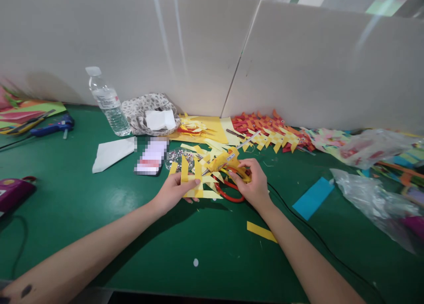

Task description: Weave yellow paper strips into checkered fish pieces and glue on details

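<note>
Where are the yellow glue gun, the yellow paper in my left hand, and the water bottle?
Yellow glue gun (222, 160): head view, on its body.
Yellow paper (199, 190): head view, on its lower part beside the thumb.
Water bottle (107, 102): head view, on its label.

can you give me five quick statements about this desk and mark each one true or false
1. The right hand holds a yellow glue gun. True.
2. The left hand holds a marker pen. False: it holds yellow paper strips.
3. A plastic bottle stands to the left of the patterned cloth pouch. True.
4. The tabletop is white. False: it is green.
5. The blue strip lies left of the glue gun. False: it lies to the right.
</note>
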The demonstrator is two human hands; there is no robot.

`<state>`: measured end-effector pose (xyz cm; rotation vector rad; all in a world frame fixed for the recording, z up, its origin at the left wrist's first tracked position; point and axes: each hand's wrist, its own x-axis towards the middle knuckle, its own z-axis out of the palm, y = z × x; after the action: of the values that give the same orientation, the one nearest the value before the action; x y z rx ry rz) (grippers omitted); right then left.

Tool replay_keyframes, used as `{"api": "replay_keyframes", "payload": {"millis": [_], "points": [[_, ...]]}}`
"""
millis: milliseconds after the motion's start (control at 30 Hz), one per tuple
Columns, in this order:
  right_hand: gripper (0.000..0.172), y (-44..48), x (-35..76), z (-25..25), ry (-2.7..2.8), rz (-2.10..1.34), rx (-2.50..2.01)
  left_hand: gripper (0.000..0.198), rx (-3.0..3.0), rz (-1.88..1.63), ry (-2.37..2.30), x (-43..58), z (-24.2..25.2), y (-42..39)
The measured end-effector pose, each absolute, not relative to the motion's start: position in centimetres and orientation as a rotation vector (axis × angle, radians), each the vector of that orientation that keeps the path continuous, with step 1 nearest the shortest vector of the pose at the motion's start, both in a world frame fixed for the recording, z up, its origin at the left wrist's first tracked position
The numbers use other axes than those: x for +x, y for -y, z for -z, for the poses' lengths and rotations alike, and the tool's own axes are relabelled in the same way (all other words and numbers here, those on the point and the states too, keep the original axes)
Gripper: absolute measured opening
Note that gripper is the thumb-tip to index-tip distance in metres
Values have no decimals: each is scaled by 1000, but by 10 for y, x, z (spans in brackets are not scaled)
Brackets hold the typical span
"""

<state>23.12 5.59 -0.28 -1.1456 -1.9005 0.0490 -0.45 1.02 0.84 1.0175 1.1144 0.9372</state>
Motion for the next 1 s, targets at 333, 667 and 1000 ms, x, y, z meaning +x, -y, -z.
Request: {"api": "replay_keyframes", "payload": {"millis": [333,667,1000], "points": [[19,-55,231,3,1896,-13,-1121,33,1007,-946,-1111,-4,-10,-10],[39,-58,236,-1,1576,-79,-1345,27,1004,-964,-1101,-3,-10,-9],[33,-68,251,1,1589,75,-1737,23,770,-1392,-1079,-15,-23,-16]]}}
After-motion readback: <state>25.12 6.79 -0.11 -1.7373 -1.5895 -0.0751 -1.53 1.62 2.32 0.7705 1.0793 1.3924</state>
